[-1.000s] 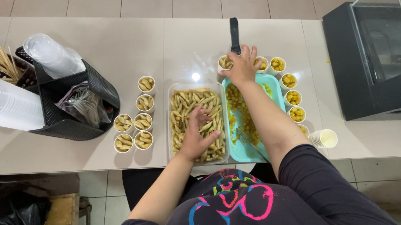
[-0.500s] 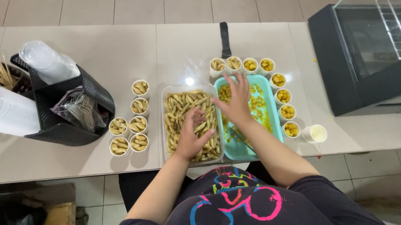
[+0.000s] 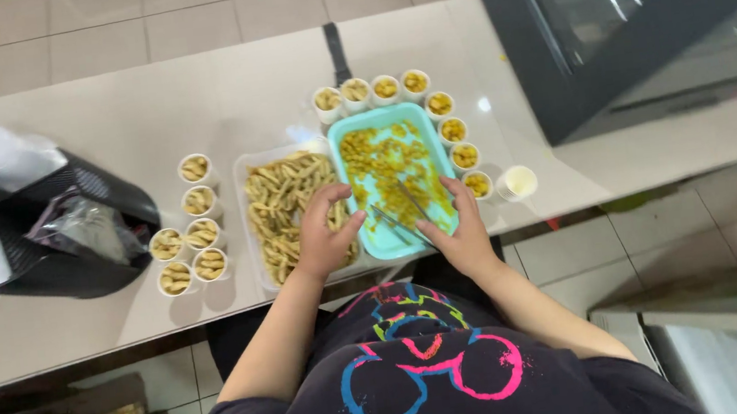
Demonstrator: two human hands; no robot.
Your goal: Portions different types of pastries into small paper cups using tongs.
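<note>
Now right hand (image 3: 457, 236) (earlier at cups) seemingly grips tongs (image 3: 400, 220).

Pale bench, turquoise tray, black shirt

The bench (image 3: 216, 86) was off-white; the turquoise tray (image 3: 375, 128) held yellow-orange pieces, the clear tray (image 3: 241, 171) tan ones. White cups (image 3: 194, 169) ringed them. The basket (image 3: 69, 259) was black; the shirt (image 3: 426, 385) black with pink, blue and yellow looping lines.

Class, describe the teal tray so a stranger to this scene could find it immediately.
Start at the long pale counter. Near its front edge, two trays lie side by side under the person's hands. The teal tray is the one nearer the right hand; its neighbour, the clear tray, has no colour.
</note>
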